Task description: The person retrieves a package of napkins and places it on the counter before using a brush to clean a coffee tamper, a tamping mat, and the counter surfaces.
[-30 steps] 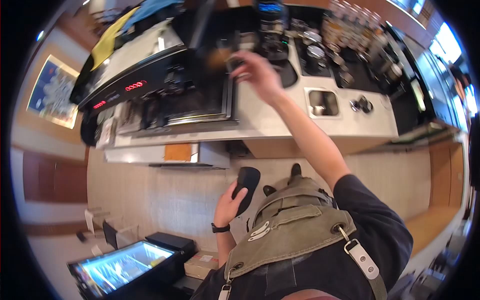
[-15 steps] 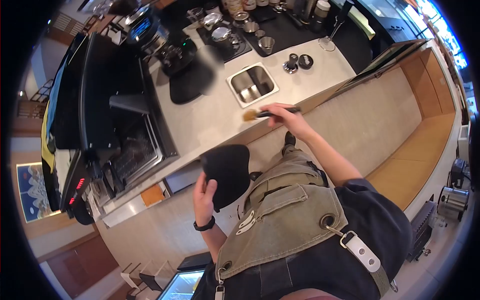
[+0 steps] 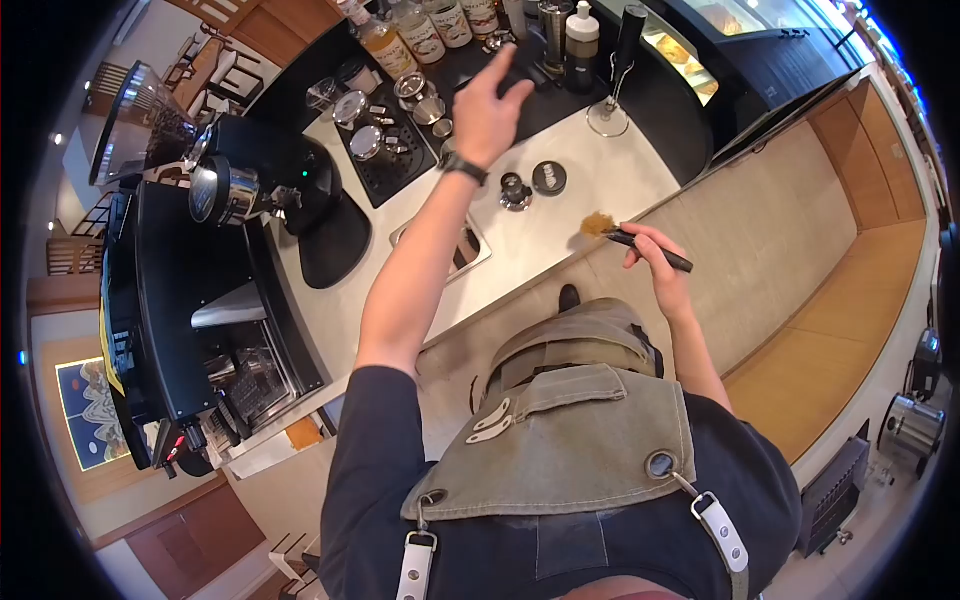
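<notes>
My left hand (image 3: 490, 108) is stretched out over the back of the white counter (image 3: 590, 185), fingers apart, holding nothing. It hovers above a black mat with small metal pitchers (image 3: 415, 98) and is nearest to them. A dark watch sits on that wrist. My right hand (image 3: 652, 255) is at the counter's front edge, shut on a brush (image 3: 640, 245) with a black handle. Its tan bristles rest on the counter top. Two round black tampers (image 3: 532, 184) stand between my hands. My left forearm partly hides a square steel recess (image 3: 467, 252) in the counter.
A coffee grinder (image 3: 240, 180) with a black mat (image 3: 335, 245) stands left of the recess, and a black espresso machine (image 3: 185, 320) lies further left. Syrup bottles (image 3: 420, 28), a stemmed glass (image 3: 607, 115) and a display case (image 3: 690, 50) line the back. A wooden bench (image 3: 850, 330) runs along the right.
My left hand no longer holds the black pad and has risen over the counter's back. The right hand with the brush moved right along the counter edge. The view swung right.
</notes>
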The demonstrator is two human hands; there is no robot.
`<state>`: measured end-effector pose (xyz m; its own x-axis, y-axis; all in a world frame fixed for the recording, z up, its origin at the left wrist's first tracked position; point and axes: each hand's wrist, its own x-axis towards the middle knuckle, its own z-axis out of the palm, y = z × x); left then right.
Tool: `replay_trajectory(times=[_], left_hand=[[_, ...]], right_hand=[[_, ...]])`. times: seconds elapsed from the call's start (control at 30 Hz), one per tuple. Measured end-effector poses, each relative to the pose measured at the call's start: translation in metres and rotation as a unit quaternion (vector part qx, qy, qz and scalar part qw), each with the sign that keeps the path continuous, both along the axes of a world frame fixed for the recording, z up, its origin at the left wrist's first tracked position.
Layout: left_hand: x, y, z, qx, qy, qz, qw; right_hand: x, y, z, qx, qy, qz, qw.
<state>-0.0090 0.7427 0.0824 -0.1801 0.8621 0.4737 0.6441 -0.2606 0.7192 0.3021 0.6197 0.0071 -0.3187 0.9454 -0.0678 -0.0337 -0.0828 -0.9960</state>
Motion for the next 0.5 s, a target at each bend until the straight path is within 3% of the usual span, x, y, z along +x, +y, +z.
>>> replay_trajectory(times=[0.13,0.27,0.47,0.5], left_hand=[[0.021,0.048,-0.060,-0.096,0.228,-0.011,0.969],[0.039,0.055,-0.074,-0.218,0.283,-0.001,0.934],[0.048,0.062,-0.103,-0.188,0.392,0.007,0.900],[0.051,0.063,-0.099,-0.235,0.363,-0.011,0.902]], right_hand=[[0.031,0.015,0.019,0.033,-0.052,-0.026,0.998],[0.050,0.025,0.012,0.016,-0.050,-0.049,0.997],[0.046,0.037,0.008,0.003,-0.057,-0.033,0.998],[0.043,0.040,0.007,0.000,-0.054,-0.026,0.998]])
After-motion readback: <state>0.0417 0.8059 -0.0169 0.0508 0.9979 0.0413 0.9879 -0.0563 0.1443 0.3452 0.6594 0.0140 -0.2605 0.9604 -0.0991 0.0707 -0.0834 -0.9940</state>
